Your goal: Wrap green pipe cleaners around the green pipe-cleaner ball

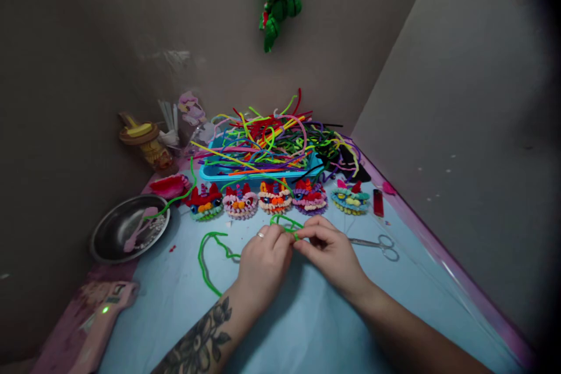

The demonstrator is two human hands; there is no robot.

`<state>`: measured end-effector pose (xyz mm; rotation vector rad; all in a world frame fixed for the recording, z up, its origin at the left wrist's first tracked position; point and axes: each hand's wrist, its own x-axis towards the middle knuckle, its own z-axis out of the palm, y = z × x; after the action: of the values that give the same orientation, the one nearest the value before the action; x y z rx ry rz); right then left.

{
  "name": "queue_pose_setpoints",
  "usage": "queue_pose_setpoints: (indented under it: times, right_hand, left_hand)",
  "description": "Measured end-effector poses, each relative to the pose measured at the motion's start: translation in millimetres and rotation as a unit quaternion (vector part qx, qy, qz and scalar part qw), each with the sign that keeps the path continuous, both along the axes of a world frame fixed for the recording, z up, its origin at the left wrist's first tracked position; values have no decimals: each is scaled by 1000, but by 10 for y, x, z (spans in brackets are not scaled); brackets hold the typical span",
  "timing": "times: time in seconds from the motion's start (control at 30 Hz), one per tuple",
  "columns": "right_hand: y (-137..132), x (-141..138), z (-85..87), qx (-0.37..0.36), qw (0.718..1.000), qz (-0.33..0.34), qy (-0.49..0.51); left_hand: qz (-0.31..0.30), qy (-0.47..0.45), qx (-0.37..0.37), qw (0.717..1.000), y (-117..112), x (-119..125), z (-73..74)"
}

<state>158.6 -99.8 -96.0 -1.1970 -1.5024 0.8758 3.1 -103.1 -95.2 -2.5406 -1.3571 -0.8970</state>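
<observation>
Two hands meet above the pale blue worktop (175, 298), left hand (266, 260) and right hand (335, 248) nearly touching at the tips around a green fuzzy stem (279, 216). The right thumb and forefinger are closed to a narrow pinch on a short stretch of it; the left fingers curl in close, but I cannot tell how firmly they grip, as the knuckles hide it. The stem's bent loop lies just beyond the fingers, its long axis roughly left to right, about equally near both hands. A second green strand (200, 257) curls to the left, nearer the left hand; whether it joins the loop is hidden. No brand or writing is legible, neither on the pink device (109, 310) nor the yellow-lidded cup (153, 149)
</observation>
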Motion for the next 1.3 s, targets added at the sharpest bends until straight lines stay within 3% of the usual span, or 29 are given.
queue_pose_setpoints:
  times: [0.33,0.53,0.7,0.97,1.13,1.3]
  right_hand:
    - [-64,-29,-38,141,989,8,-44]
    - [-5,12,22,44,994,97,-34]
    - [43,69,43,24,986,162,-34]
    - [-29,-46,26,28,996,67,-47]
    - [-55,-105,-22,-59,997,32,26]
    - [-12,-97,-73,-130,988,37,79]
  left_hand:
    - [-32,-95,-69,992,13,-26,23]
    - [-42,-70,-87,993,15,-18,14]
    - [-36,-35,-64,997,20,-10,4]
    - [-6,6,-7,1000,15,-4,-59]
    - [13,31,15,999,9,2,-43]
    - [20,36,22,999,18,-2,-32]
